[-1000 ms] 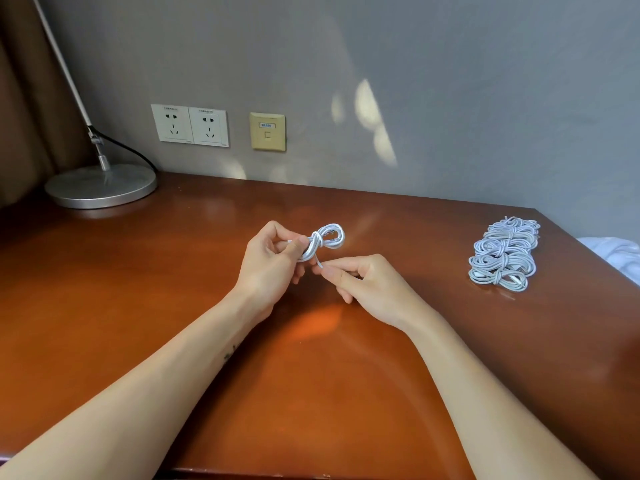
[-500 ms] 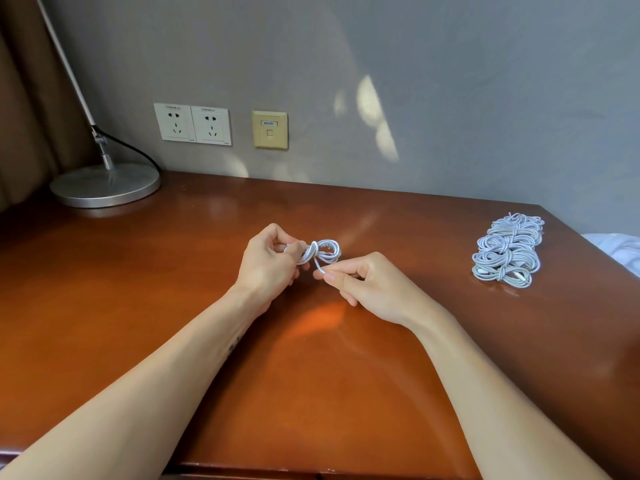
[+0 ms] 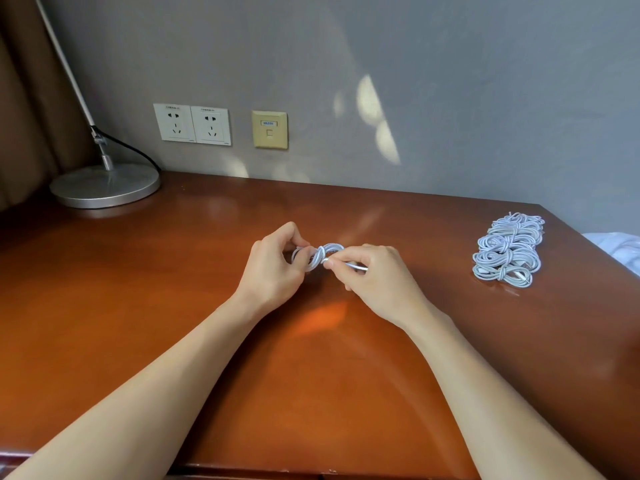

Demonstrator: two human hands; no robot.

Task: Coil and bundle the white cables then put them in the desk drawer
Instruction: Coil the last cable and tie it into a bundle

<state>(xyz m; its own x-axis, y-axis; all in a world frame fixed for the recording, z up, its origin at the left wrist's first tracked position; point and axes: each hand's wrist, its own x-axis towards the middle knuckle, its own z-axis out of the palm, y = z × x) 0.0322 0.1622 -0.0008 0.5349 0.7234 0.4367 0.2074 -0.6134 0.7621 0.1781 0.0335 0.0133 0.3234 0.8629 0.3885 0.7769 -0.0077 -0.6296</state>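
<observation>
A small coil of white cable (image 3: pixel 323 254) is held just above the middle of the brown desk (image 3: pixel 173 306). My left hand (image 3: pixel 273 268) grips the coil's left loop with curled fingers. My right hand (image 3: pixel 377 278) pinches the cable's loose plug end between thumb and forefinger, right against the coil's wrapped middle. A pile of several bundled white cables (image 3: pixel 507 251) lies on the desk at the far right. No drawer is in view.
A lamp's round metal base (image 3: pixel 104 185) and its black cord stand at the back left. Two wall sockets (image 3: pixel 192 124) and a beige data port (image 3: pixel 269 129) sit above the desk's back edge. White fabric (image 3: pixel 620 247) shows past the right edge.
My right hand has moved up against the coil, with the loose end now drawn short and close to the wrapped middle. The left hand keeps its grip in the same place.
</observation>
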